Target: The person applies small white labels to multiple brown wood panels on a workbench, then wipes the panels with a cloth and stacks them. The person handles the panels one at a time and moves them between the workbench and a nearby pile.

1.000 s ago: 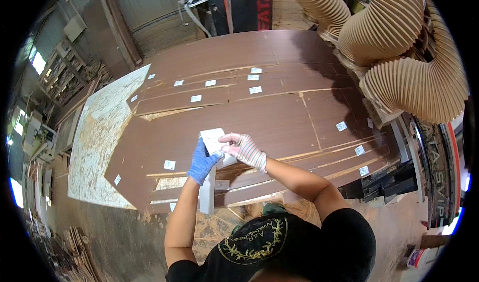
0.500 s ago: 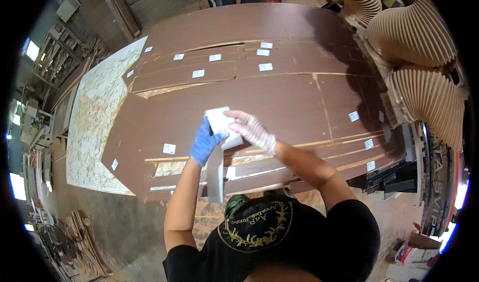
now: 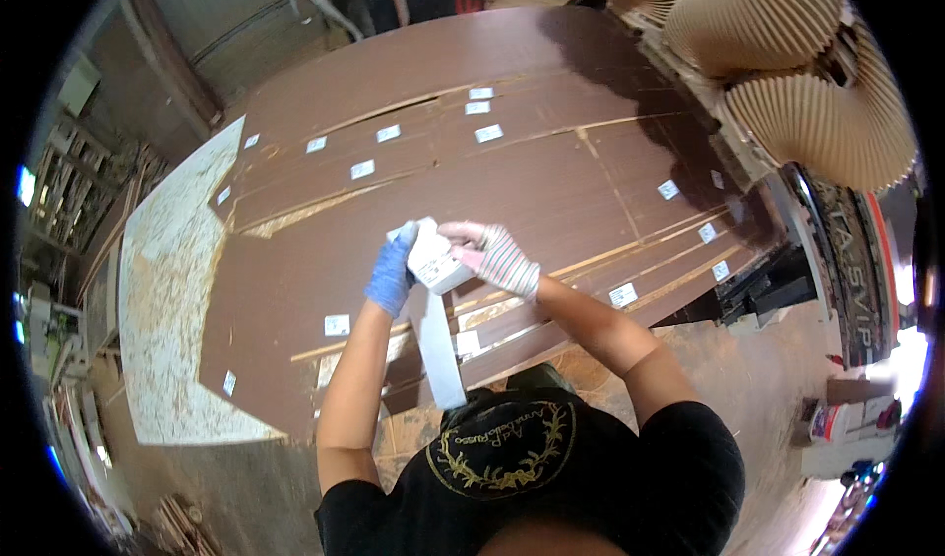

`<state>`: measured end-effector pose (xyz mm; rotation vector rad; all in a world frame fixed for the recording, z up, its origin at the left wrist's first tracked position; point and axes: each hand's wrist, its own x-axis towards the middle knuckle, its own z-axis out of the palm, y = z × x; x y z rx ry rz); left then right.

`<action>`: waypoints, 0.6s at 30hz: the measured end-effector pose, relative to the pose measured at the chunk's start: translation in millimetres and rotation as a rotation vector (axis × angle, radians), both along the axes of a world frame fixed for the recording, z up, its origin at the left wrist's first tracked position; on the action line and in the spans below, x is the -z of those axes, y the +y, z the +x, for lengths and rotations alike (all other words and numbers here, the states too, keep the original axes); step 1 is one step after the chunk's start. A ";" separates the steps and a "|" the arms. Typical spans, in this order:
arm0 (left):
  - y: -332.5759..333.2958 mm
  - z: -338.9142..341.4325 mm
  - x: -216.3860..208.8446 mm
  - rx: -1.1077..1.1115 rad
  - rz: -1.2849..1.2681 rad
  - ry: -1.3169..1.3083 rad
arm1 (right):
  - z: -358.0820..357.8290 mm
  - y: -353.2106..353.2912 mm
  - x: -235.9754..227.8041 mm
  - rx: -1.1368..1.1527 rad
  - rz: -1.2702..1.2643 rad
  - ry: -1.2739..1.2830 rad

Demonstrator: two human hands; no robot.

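My left hand (image 3: 391, 269), in a blue glove, is closed around a bundle of white printed labels (image 3: 434, 267). From that bundle a long pale strip of backing paper (image 3: 438, 359) hangs toward my body. My right hand (image 3: 500, 263), in a striped glove, pinches at the bundle's right side, thumb and fingers close together. Exactly which label sits between those fingers is hidden. Both hands are above a large brown board (image 3: 325, 231) cut into pieces, several of which carry small white labels such as this one (image 3: 337, 325).
A pale, rough-surfaced sheet (image 3: 177, 290) shows along the left side. Narrow gaps and loose strips (image 3: 492, 312) run across the near part of the board. Ribbed beige hoses (image 3: 758, 20) and a machine beam (image 3: 847, 261) stand at the right. Scrap wood (image 3: 184, 526) lies on the floor at lower left.
The view has shifted, so the board appears turned. The label bundle is tilted differently, and its hanging strip has swung right. A label at the board's near right edge has come into view from behind my right forearm.
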<state>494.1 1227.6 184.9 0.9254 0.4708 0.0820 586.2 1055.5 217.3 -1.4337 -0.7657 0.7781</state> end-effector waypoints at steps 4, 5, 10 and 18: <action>-6.6 31.6 22.1 -0.106 0.097 0.015 | 24.6 -5.5 3.7 0.050 -0.124 -0.766; -9.0 38.8 26.6 -0.132 0.118 -0.016 | 33.0 -6.2 6.1 0.030 -0.115 -0.729; -24.0 83.8 62.0 -0.292 0.140 -0.018 | 86.1 -11.9 29.8 -0.068 -0.120 -0.738; 7.2 137.5 145.8 -0.235 1.269 0.617 | 252.6 -3.5 80.5 0.144 0.070 -0.133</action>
